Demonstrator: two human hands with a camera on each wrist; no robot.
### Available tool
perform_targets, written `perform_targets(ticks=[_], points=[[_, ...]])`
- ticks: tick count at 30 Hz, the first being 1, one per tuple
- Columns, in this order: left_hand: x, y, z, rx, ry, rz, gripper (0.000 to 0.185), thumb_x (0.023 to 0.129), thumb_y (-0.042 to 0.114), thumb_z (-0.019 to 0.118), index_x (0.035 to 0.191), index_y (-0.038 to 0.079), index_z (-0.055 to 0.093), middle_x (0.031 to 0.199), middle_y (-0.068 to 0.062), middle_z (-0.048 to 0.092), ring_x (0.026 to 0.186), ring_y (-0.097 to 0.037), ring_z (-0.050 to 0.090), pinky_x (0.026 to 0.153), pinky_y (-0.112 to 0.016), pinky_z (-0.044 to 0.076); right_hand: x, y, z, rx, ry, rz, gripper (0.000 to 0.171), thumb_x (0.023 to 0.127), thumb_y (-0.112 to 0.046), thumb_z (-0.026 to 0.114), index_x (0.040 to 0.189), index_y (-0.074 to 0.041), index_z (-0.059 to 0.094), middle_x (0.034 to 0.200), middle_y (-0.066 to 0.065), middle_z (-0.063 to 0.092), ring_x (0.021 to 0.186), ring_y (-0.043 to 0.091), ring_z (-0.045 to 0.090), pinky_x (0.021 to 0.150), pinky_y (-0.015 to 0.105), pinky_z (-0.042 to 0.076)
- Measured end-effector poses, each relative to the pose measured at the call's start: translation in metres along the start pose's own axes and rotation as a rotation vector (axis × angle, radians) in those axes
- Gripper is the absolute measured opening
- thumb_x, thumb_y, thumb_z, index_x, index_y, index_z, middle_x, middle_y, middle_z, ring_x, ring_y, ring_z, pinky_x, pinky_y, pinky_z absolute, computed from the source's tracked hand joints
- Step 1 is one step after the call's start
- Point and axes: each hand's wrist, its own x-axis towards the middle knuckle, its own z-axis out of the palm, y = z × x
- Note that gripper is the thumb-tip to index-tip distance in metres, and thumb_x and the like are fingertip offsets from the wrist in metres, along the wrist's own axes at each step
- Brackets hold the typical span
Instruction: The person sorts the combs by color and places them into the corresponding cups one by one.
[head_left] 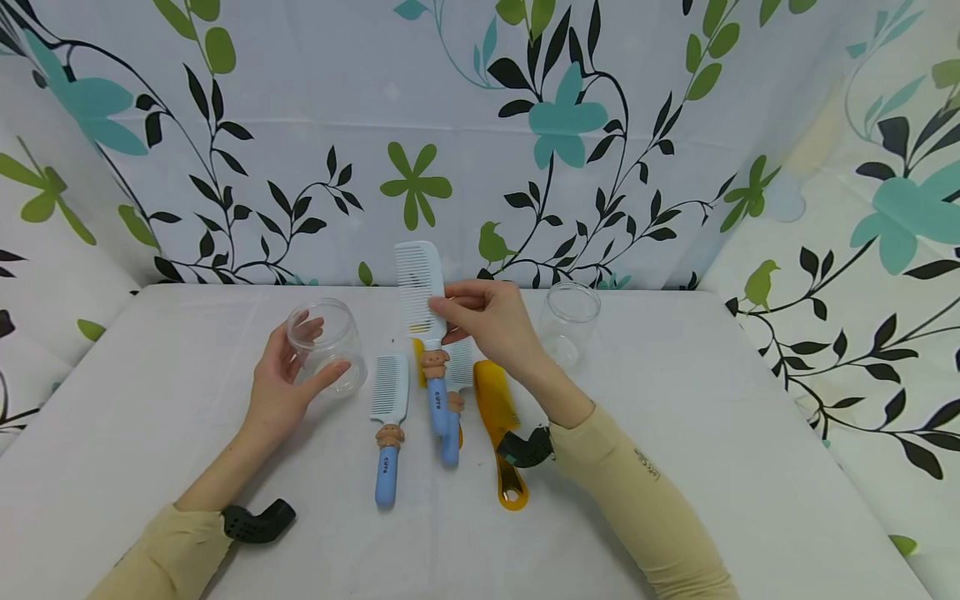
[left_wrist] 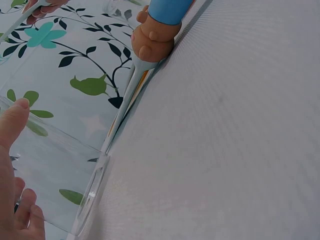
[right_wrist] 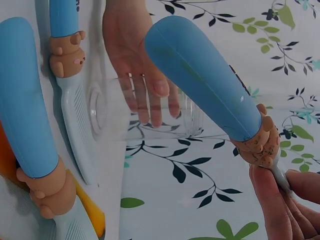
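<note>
My right hand, angled far and left, pinches a comb while my left hand grips the left jar.

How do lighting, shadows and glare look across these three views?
Head: bright, soft light, faint shadow beside the left sleeve; left wrist: tilted frame, white tabletop looking grey, small highlight on the held clear jar; right wrist: dimmer than head view, the left hand partly showing through that jar.

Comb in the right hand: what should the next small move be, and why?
Perhaps bring the raised comb toward the left jar: the right hand pinches it, and the left hand holds that jar upright, open-mouthed and seemingly empty.
</note>
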Motion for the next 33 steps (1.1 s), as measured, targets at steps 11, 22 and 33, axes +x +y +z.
perform_targets(ticks=[11, 22, 33], points=[[-0.001, 0.000, 0.000, 0.012, -0.007, 0.005, 0.081, 0.090, 0.015, 0.075, 0.156, 0.019, 0.028, 0.153, -0.012, 0.045, 0.144, -0.021, 0.038, 0.119, -0.023, 0.030, 0.003, -0.005, 0.004, 0.035, 0.015, -0.017, 0.025, 0.094, -0.017, 0.070, 0.113, 0.000, 0.071, 0.094, 0.014, 0.075, 0.068, 0.026, 0.074, 0.080, 0.035, 0.063], [-0.001, 0.001, -0.001, 0.006, -0.003, 0.001, 0.081, 0.090, 0.015, 0.075, 0.156, 0.017, 0.028, 0.152, -0.012, 0.046, 0.144, -0.020, 0.039, 0.119, -0.022, 0.031, 0.009, -0.011, 0.012, 0.093, 0.029, -0.055, 0.022, 0.094, -0.013, 0.069, 0.110, 0.002, 0.070, 0.096, 0.017, 0.075, 0.070, 0.026, 0.074, 0.077, 0.038, 0.063], [-0.001, 0.001, 0.000, 0.007, -0.005, -0.002, 0.081, 0.090, 0.015, 0.075, 0.156, 0.020, 0.029, 0.152, -0.012, 0.045, 0.144, -0.022, 0.038, 0.121, -0.028, 0.031, 0.011, -0.019, 0.019, 0.142, 0.043, -0.069, 0.022, 0.095, -0.011, 0.068, 0.112, 0.001, 0.069, 0.097, 0.017, 0.074, 0.074, 0.024, 0.073, 0.076, 0.039, 0.063]])
